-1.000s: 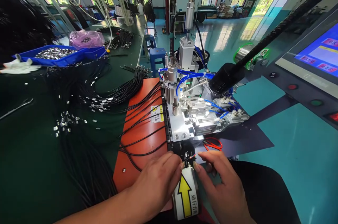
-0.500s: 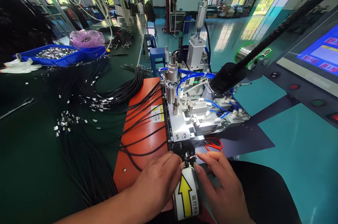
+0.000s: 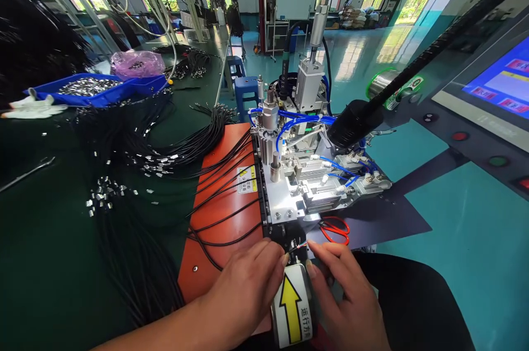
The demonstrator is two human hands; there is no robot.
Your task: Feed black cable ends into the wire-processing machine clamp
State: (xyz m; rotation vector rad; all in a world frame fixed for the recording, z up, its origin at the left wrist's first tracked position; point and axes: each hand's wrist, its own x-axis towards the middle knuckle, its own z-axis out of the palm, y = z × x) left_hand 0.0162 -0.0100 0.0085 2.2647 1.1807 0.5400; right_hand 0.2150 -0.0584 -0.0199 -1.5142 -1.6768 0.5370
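Observation:
My left hand (image 3: 252, 279) is closed in a pinch on a thin black cable (image 3: 292, 250) above the front end of the machine's track. Fine coloured wires (image 3: 302, 244) stick out of the cable's stripped end and point right. My right hand (image 3: 345, 285) is close by, with its index fingertip at the wire tips. Its thumb is lower and apart from that finger, so the hand looks open. Whether the fingertip touches the wires I cannot tell. Below both hands is a white label with a yellow arrow (image 3: 291, 307).
Several black cables lie across the orange plate (image 3: 225, 174) into the machine (image 3: 306, 174). Red-handled scissors (image 3: 335, 230) rest right of the track. Cable bundles (image 3: 124, 252) and a blue tray (image 3: 99, 98) of small metal parts occupy the left bench. A control panel (image 3: 483, 136) stands at right.
The right thumb has shifted slightly down and right, a little farther from the index finger. The left hand keeps its pinch on the cable. The view has shifted slightly.

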